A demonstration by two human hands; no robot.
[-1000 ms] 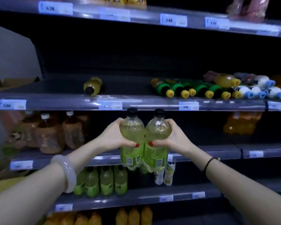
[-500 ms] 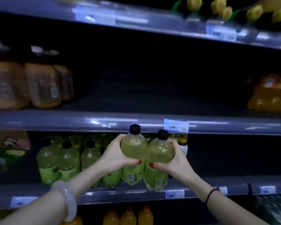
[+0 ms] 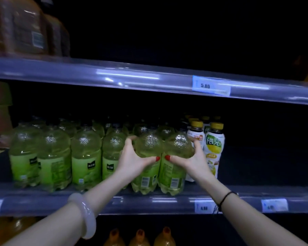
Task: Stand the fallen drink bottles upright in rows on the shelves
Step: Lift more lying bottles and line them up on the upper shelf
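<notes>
Two bottles go upright into the front of the shelf (image 3: 149, 201).

The left hand (image 3: 132, 162) is curled round the shoulder of the left bottle (image 3: 148, 146) and the right hand (image 3: 190, 160) round the right bottle (image 3: 178, 144), thumbs nearly meeting in front. Gripping high and pressing the pair side by side likely keeps them vertical and tight. Their bases sit level with the row (image 3: 85, 153) of like bottles just to the left, so they seem to be on the shelf, filling the gap before the white bottles (image 3: 213, 144) on the right. Both hold pale yellow-green drink up to the shoulder. Their caps are lost in the dark.
</notes>
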